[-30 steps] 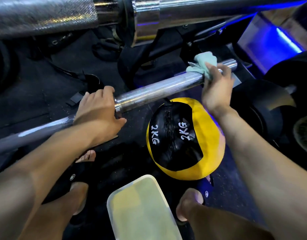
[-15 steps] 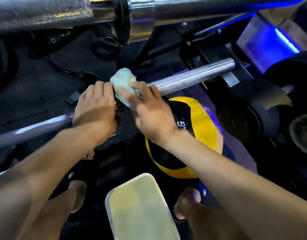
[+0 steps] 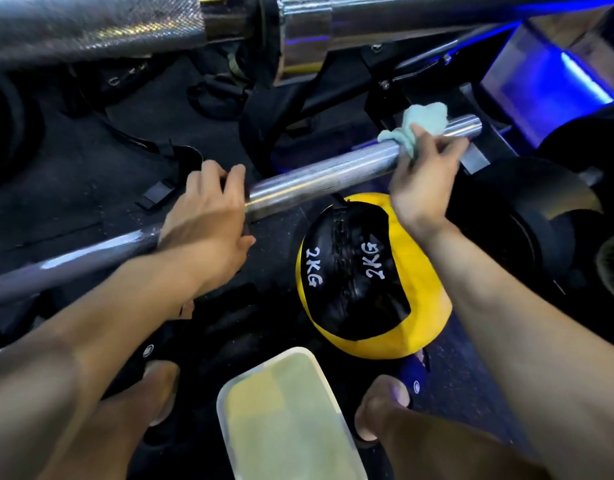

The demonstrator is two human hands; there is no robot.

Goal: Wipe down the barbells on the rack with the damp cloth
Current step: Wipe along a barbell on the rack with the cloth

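Near the right end of the lower barbell, the right hand curls round the bar with the pale green cloth bunched beneath its fingers. The left hand grips the collar (a yellow-and-black ball lies below).

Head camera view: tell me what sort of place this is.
Most likely a gym's weights area. A steel barbell is being wiped with a cloth, a yellow and black medicine ball marked 2KG lies on the dark floor, and black weight plates sit at right.
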